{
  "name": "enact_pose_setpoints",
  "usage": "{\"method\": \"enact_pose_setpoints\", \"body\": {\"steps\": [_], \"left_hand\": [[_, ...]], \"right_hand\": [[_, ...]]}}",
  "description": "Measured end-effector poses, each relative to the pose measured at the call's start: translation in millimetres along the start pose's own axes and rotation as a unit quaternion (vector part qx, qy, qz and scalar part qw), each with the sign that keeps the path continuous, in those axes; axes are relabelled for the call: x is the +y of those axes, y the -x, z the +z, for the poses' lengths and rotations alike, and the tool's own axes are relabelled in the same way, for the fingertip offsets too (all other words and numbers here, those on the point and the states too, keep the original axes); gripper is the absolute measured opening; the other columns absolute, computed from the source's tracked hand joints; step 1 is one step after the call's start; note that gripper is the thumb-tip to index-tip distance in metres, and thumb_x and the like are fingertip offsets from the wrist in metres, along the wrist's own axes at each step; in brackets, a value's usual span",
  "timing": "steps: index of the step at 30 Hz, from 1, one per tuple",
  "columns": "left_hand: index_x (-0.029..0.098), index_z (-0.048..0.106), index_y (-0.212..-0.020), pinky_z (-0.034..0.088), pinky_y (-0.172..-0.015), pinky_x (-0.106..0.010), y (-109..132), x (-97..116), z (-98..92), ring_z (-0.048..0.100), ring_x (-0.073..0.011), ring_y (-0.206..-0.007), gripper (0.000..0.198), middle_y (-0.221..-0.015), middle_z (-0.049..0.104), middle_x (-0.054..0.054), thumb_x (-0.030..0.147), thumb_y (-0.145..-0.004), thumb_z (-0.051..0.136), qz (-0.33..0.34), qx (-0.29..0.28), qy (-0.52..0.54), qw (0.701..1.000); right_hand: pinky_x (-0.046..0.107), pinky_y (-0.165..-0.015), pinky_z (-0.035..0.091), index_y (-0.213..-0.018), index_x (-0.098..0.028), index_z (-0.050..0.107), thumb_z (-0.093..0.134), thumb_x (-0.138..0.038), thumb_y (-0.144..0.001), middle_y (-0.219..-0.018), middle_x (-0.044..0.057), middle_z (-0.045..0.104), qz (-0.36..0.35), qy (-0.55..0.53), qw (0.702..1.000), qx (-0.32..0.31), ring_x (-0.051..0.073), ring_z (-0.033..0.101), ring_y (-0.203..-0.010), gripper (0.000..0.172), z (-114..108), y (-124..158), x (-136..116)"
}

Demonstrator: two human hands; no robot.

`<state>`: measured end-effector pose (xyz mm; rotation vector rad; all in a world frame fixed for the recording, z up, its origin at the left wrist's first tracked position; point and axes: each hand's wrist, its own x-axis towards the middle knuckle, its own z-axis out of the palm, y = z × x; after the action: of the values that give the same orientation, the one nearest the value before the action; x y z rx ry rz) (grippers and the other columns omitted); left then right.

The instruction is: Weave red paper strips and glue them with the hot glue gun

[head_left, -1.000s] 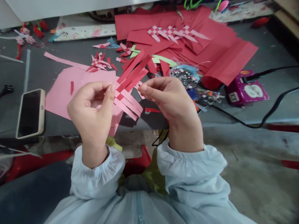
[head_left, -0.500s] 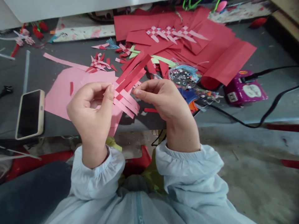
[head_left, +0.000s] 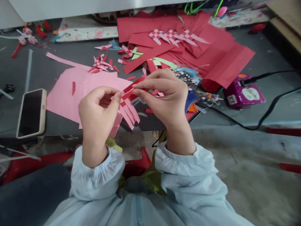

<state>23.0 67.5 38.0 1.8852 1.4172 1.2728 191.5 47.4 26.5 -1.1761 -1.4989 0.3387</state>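
Observation:
Between thumb and forefinger my left hand [head_left: 101, 110] pinches a woven piece of red and pink paper strips [head_left: 129, 113], whose pink ends fan out toward the table's front edge. My right hand [head_left: 168, 95] is closed on the red strips [head_left: 138, 82] at the piece's other side, thumb and fingertips pressed together. Below and behind my left hand lies a pink paper sheet [head_left: 63, 92]. Farther back sit small woven paper fish [head_left: 100, 64] and red scraps. My palms hide part of the weave.
A phone [head_left: 31, 113] lies at the left. Stacked red paper [head_left: 221, 59] fills the back right, with checkered fish [head_left: 170, 36] on top. A purple box [head_left: 245, 91] with a black cable stands right. Beads [head_left: 188, 77] and a blue-orange tool [head_left: 191, 102] lie near my right hand.
My right hand has moved left and up and now grips the red strips, which stood free before. The woven piece has turned, its pink ends pointing more downward.

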Motion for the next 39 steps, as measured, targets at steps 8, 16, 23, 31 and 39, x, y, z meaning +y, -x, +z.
{"method": "enact_pose_setpoints", "body": {"steps": [8,16,23,31,39], "left_hand": [[0.026,0.075,-0.079,0.055,-0.05,-0.033,-4.6,-9.8,-3.0,0.067,-0.0177,-0.055,0.014,-0.071,0.074,-0.001,0.04,-0.078,0.075,0.064,-0.083,0.009,0.994],[0.031,0.074,-0.081,0.055,-0.051,-0.034,-4.3,-13.4,-0.1,0.068,-0.0174,-0.059,0.011,-0.074,0.074,0.001,0.041,-0.082,0.069,0.088,-0.094,-0.023,0.991],[0.028,0.073,-0.078,0.054,-0.053,-0.034,-4.8,-9.5,0.2,0.066,-0.0172,-0.058,0.009,-0.072,0.073,0.001,0.036,-0.08,0.069,0.082,-0.079,-0.032,0.993],[0.032,0.071,-0.08,0.056,-0.066,-0.039,2.5,5.7,-4.2,0.068,-0.0197,-0.067,0.008,-0.081,0.075,0.001,0.026,-0.085,0.067,0.016,-0.082,-0.059,0.995],[0.027,0.07,-0.081,0.056,-0.06,-0.035,0.3,5.5,-3.9,0.066,-0.0165,-0.063,0.004,-0.078,0.075,0.001,0.027,-0.084,0.068,0.011,-0.06,-0.056,0.997]], "right_hand": [[0.046,-0.091,0.043,-0.092,-0.026,0.075,0.06,-0.036,-0.092,-0.083,0.003,0.061,-0.082,0.13,0.985,-0.073,0.02,0.054,-0.087,0.018,5.6,2.8,12.9],[0.043,-0.088,0.042,-0.088,-0.021,0.071,0.054,-0.03,-0.094,-0.088,0.005,0.059,-0.062,0.132,0.982,-0.117,0.021,0.051,-0.09,0.02,4.2,3.5,12.0],[0.042,-0.089,0.042,-0.087,-0.02,0.068,0.053,-0.027,-0.095,-0.086,0.005,0.06,-0.043,0.131,0.987,-0.08,0.02,0.054,-0.087,0.018,4.2,2.2,12.4],[0.044,-0.087,0.045,-0.085,-0.024,0.07,0.062,-0.026,-0.092,-0.083,0.005,0.063,-0.055,0.139,0.987,-0.053,0.021,0.057,-0.084,0.01,2.0,2.3,13.6],[0.043,-0.092,0.046,-0.081,-0.024,0.067,0.062,-0.026,-0.092,-0.081,0.004,0.063,-0.091,0.13,0.986,-0.053,0.019,0.056,-0.082,0.013,3.6,1.9,7.7]]}}
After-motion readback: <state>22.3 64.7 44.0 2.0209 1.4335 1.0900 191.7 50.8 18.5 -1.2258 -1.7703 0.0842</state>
